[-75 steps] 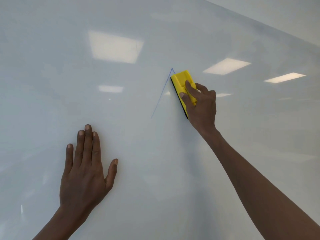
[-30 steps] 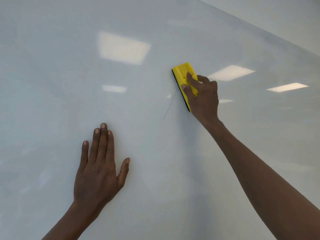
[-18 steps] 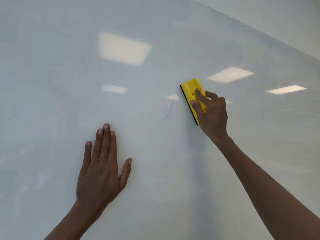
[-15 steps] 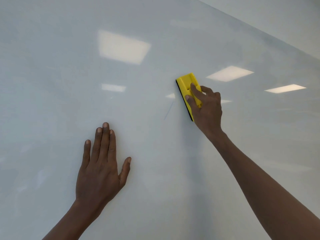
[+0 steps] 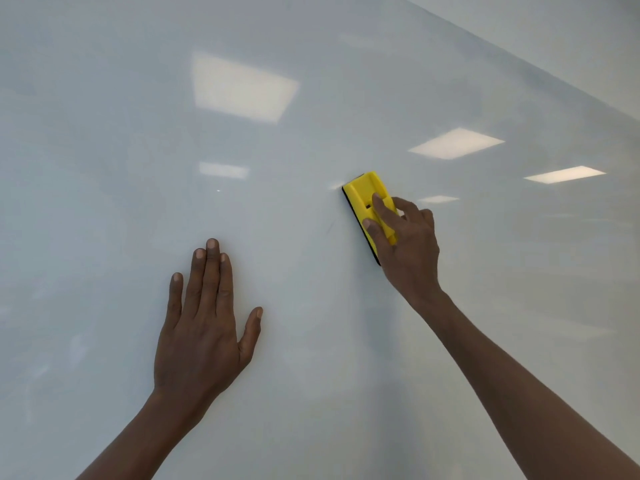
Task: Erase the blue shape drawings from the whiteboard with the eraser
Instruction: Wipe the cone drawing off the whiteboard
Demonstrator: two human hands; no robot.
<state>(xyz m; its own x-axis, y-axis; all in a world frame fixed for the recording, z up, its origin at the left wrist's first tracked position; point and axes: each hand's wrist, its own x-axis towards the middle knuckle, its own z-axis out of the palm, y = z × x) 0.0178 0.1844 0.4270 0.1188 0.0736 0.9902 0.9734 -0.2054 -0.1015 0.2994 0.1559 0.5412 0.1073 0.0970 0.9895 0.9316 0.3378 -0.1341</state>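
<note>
- Two bare hands are on the glossy white whiteboard [image 5: 104,133], which fills nearly all we see.
- Our right hand [image 5: 407,244] grips the yellow plastic block eraser with a dark felt underside [image 5: 363,197]; thumb along its left edge, index finger laid over its top face, the other fingers curled on the far side.
- The eraser lies with its felt side against the board, long axis tilted, upper end leaning left; about half of it sticks out above the gripping fingers.
- Just left of the grip, near the thumb, we see a very faint short slanted grey-blue mark [image 5: 329,227], barely readable; we cannot tell whether it is ink or smear.
- Our left hand [image 5: 204,327] lies flat on the board, fingers straight and together, thumb spread to the right; holding nothing.
- The left hand sits below and well to the left of the grip, apart from the eraser.
- Reflected rectangular ceiling lights [image 5: 242,88] show on the board above and to the right of the grip.
- A plain pale wall strip [image 5: 571,36] shows at upper right, past the board's slanted edge.
</note>
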